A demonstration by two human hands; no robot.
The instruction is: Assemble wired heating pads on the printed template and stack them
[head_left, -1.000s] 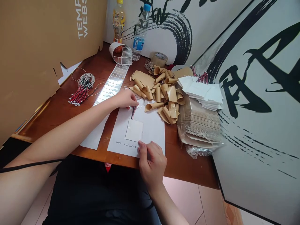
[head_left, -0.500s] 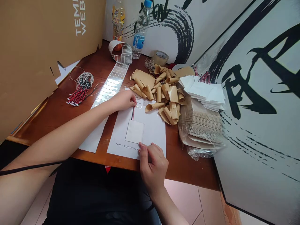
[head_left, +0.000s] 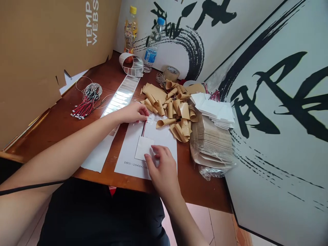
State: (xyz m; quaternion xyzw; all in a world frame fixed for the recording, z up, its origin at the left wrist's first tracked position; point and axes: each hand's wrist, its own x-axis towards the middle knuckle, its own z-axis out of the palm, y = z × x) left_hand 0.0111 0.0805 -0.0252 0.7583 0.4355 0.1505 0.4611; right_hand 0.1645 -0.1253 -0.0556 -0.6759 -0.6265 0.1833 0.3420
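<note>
A white square panel (head_left: 142, 147) with a red and black wire (head_left: 144, 127) lies on a printed white sheet (head_left: 165, 136) on the brown table (head_left: 64, 118). My left hand (head_left: 133, 112) is closed at the far end of the wire and pinches it against the sheet. My right hand (head_left: 162, 169) rests on the near right corner of the panel. Its fingers are stretched out flat over it.
Curled tan backing strips (head_left: 170, 106) are heaped behind the sheet. Stacked white panels (head_left: 216, 107) sit on a bagged stack (head_left: 211, 143) at right. A label strip (head_left: 120, 97), its roll (head_left: 132, 64), a wire bundle (head_left: 87, 99), two bottles (head_left: 151, 42) and tape (head_left: 171, 72) lie further back.
My right hand has moved forward from the sheet's near edge onto the panel and its fingers have spread. The left hand stays on the wire end.
</note>
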